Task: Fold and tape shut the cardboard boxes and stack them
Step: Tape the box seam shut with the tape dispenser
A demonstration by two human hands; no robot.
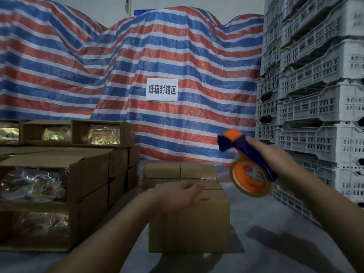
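The near cardboard box [189,219] stands on the floor, flaps folded down, left hand [184,194] resting on top with fingers loosely apart; keep pressing there while the right hand [275,160], clamped on the tape dispenser [250,168], descends along the seam

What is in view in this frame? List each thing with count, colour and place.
closed boxes: at least three, brown, centre floor, nearest in front
open boxes: several, brown, stacked left, holding clear-wrapped packs
tape dispenser: one, orange and blue, raised at right
tarp: one, red-blue-white striped, behind
sign: one, white, on tarp
crates: many, white, stacked right
left hand: relaxed, on nearest closed box
right hand: grips dispenser
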